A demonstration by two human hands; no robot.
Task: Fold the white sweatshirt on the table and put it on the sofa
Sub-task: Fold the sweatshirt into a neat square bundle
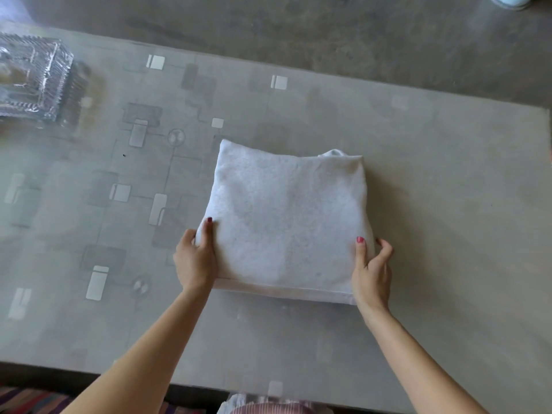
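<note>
The white sweatshirt [286,216] lies folded into a thick square bundle in the middle of the grey table [433,222]. My left hand [195,255] grips its near left edge, thumb on top and fingers tucked beneath. My right hand [372,270] clasps the near right corner the same way, thumb pressed on the cloth and fingers curled round the side. The bundle's near edge looks slightly raised off the table. No sofa is in view.
A clear cut-glass dish [33,82] stands at the table's far left. The glass tabletop shows a pattern of pale rectangles [155,61]. Grey floor [328,28] lies beyond the far edge. A striped rug [33,400] shows under the near edge.
</note>
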